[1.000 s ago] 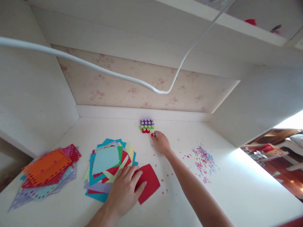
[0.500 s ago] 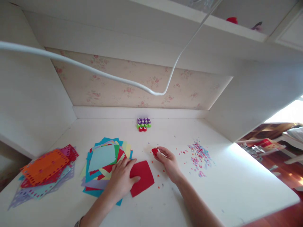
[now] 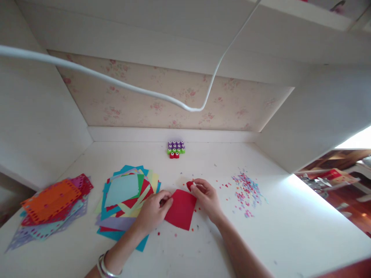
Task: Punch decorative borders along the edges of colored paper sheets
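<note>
A sheet of red paper (image 3: 180,210) is pinched at its left edge between the thumb and fingers of my left hand (image 3: 156,208). Just beyond its upper right corner, my right hand (image 3: 205,197) is closed around a small red craft punch (image 3: 189,185), partly covered by the fingers. The paper's corner is close to the punch; whether it is inside the slot I cannot tell. Left of my left hand lies a pile of coloured paper sheets (image 3: 123,191). Small punched bits dot the tabletop around the red paper.
Several purple, green and red punches (image 3: 176,149) stand in rows near the back wall. Sheets with punched edges (image 3: 52,200) are stacked at far left. A heap of confetti (image 3: 247,189) lies on the right of the white table (image 3: 220,247). A white cable (image 3: 130,85) hangs across the view.
My left hand has lifted the red paper off the side of the pile, moving it right and turning it toward the punch. My right hand stays nearly in place with the punch.
</note>
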Motion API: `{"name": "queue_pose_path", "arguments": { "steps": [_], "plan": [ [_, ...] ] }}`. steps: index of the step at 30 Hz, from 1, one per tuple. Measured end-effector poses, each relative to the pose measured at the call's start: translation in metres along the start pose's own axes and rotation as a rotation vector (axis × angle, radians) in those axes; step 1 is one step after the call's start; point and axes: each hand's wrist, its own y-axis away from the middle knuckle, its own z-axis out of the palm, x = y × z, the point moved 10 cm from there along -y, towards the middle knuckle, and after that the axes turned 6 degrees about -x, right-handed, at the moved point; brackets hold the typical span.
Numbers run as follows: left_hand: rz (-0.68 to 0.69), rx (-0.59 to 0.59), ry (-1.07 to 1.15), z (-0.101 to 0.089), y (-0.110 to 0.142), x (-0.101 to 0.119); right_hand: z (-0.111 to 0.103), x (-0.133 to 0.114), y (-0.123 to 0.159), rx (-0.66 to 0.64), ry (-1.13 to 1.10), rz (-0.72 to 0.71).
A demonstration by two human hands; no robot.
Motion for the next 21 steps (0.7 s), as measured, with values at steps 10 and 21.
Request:
{"name": "queue_pose_path", "arguments": {
  "steps": [10,21],
  "plan": [
    [-0.022,-0.074,0.117,0.003,-0.002,0.001,0.018,-0.005,0.005,-0.081,-0.068,0.074],
    [-0.033,-0.059,0.125,0.002,-0.001,0.001,0.023,-0.005,0.004,-0.144,0.03,-0.011]
  ]
}}
